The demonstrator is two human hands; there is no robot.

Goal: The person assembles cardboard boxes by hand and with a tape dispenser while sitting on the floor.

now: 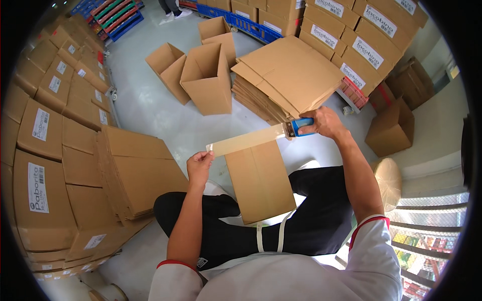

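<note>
My right hand (325, 123) is closed round the blue handle of a tape dispenser (299, 127). From the dispenser a strip of packing tape (246, 143) runs stretched out toward the left. Its free end is pinched between the fingertips of my left hand (200, 163). Below the strip, between my knees, stands a cardboard box (262, 188) with a plain closed face toward me. The tape passes over the far edge of that box; I cannot tell whether it touches.
Beyond the box stand several open cardboard boxes (207, 75) and a stack of flat cartons (291, 70). More flat cartons (143, 175) lean at left beside stacked labelled boxes (42, 175). An open box (391, 130) sits at right. Another person's legs (169, 7) show far off.
</note>
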